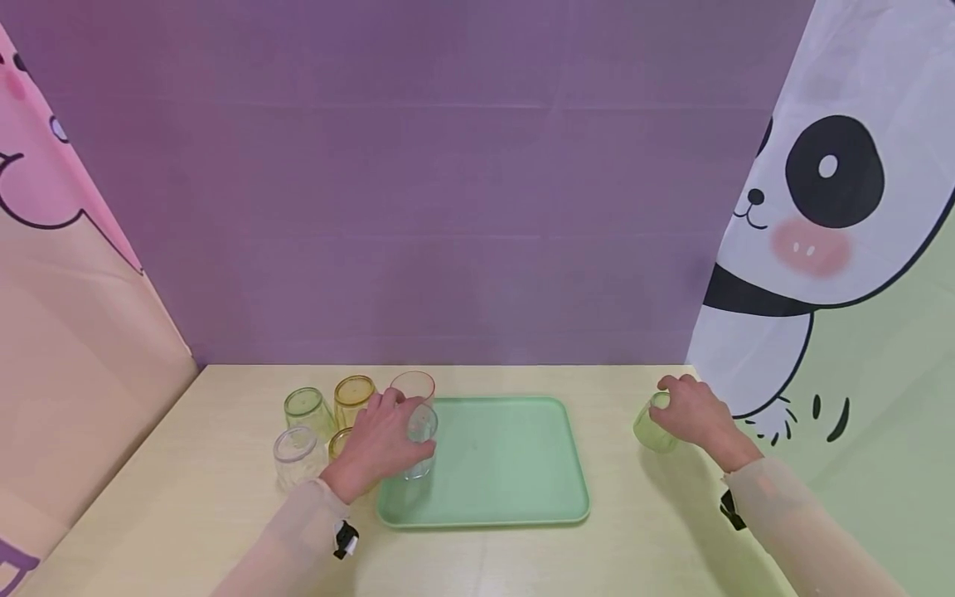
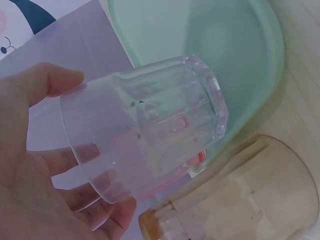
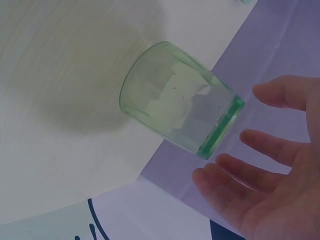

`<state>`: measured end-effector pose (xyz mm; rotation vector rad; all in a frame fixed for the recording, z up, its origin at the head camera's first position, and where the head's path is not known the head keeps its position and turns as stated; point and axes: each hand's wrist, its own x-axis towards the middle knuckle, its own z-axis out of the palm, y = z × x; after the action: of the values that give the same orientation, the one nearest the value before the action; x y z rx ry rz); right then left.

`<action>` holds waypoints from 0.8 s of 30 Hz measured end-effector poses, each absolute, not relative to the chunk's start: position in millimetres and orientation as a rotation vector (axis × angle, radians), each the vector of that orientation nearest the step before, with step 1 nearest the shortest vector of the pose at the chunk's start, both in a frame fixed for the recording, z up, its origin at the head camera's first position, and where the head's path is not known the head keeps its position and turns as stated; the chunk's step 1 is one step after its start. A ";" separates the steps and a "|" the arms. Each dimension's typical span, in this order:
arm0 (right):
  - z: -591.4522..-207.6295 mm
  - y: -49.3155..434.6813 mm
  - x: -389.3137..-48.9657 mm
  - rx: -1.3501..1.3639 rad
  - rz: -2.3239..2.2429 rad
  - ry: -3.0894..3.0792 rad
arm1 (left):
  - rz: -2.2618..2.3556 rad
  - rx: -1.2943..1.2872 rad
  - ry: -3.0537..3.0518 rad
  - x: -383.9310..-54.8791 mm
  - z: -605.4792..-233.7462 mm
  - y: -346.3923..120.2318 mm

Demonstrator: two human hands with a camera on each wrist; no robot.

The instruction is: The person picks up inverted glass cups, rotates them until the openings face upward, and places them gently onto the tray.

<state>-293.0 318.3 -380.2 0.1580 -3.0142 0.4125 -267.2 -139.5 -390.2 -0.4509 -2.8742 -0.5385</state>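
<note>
Head view: a mint-green rectangular tray (image 1: 503, 464) has a low rim. At its left edge, the left hand (image 1: 382, 439) grips an upright colourless tumbler (image 2: 155, 125), transparent, with a faceted lower wall and thick scalloped base. Well right of the tray, the right hand (image 1: 695, 416) spreads relaxed fingers near the thick base of an inverted pale-green tumbler (image 3: 177, 102). Left of the tray stand amber tumblers (image 1: 354, 404).
</note>
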 end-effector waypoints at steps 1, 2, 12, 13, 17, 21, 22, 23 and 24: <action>-380.4 318.4 -292.8 0.157 0.415 -3.016 | -0.540 -0.451 -2.874 -267.1 -390.0 -139.5; -380.4 318.3 -292.4 0.157 0.416 -3.017 | -0.541 -0.449 -2.874 -267.1 -389.9 -139.3; -385.9 319.4 -293.3 0.152 0.423 -3.019 | -0.535 -0.454 -2.880 -269.5 -390.4 -140.6; -386.7 319.5 -293.3 0.148 0.424 -3.020 | -0.535 -0.454 -2.880 -269.9 -390.6 -140.7; -388.2 319.0 -293.2 0.143 0.429 -3.019 | -0.534 -0.450 -2.890 -270.4 -390.9 -140.9; -389.6 319.4 -294.5 0.148 0.437 -3.015 | -0.532 -0.448 -2.898 -270.1 -390.6 -140.9; -390.3 319.7 -295.1 0.150 0.441 -3.015 | -0.530 -0.448 -2.900 -269.8 -390.3 -140.8; -391.3 320.3 -295.8 0.147 0.447 -3.016 | -0.527 -0.448 -2.903 -269.5 -390.2 -140.7; -392.4 320.7 -296.4 0.148 0.453 -3.016 | -0.524 -0.448 -2.905 -269.2 -390.0 -140.7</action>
<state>-296.4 320.7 -392.4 0.1485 -3.0163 0.4529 -269.2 -140.7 -390.0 -0.4481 -2.9053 -0.5244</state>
